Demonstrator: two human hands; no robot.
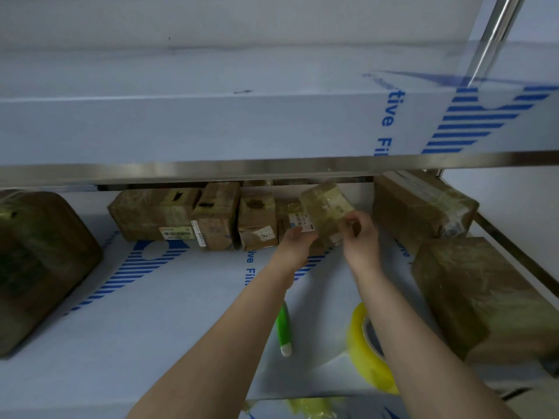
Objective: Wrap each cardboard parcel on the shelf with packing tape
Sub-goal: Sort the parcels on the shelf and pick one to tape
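- A small parcel (pixel 325 207), glossy with tape, is held tilted in the air, well beyond the tape roll (pixel 361 352).
- The left hand (pixel 295 241) grips the small parcel's lower left edge, fingers curled against it.
- The right hand (pixel 360 234) pinches its lower right corner between thumb and fingers.
- The tape roll is yellow and stands on edge near the front of the shelf (pixel 151 328), partly hidden by the right forearm.
- A green cutter (pixel 283 331) lies just left of the tape roll.
- A row of parcels (pixel 211 219) stands far behind the tape roll; a big parcel (pixel 481 297) sits to its right.
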